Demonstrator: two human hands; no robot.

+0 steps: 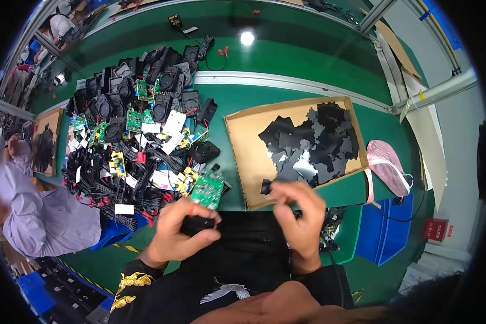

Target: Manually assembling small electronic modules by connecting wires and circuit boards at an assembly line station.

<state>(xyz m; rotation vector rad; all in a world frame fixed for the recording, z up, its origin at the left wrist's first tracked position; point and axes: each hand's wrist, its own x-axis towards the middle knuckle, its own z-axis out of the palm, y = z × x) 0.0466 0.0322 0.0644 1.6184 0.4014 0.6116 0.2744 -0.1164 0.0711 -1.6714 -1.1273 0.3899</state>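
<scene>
Green counter (375, 124) fills most of the view, bowed by the lens, with a pale metal rail (286, 82) crossing its far part. On its left half, a wide heap of black housings (159, 110), green and yellow boards, white labels and dark cables. Shallow cardboard tray (243, 151) to the right of the heap, tilted a little, loaded mainly toward its far right with loose black sheets (329, 146), jagged and overlapping. Co-worker at far left, one pale purple sleeve (54, 221) showing. Blue bin (372, 232) below the tray's right end; pink mesh item (386, 162) just beside that end.

Both hands at the near edge, well apart. Left hand (175, 232) clamped, thumb and fingers around a dark part (198, 222), its long axis roughly sideways; much of it is covered by the grip. Green circuit board (207, 193) just beyond those fingertips; cannot tell whether it is joined to the dark part.

Right hand (302, 216) at the tray's near edge, fingers bent, thumb close below the forefinger. Small black piece (266, 186) at its fingertips, over the tray's near left corner, squarish, no clear long axis. Pinched or merely touched: cannot tell. From the dark part, this piece lies to the right and farther out; the right hand is clearly the nearer one.
</scene>
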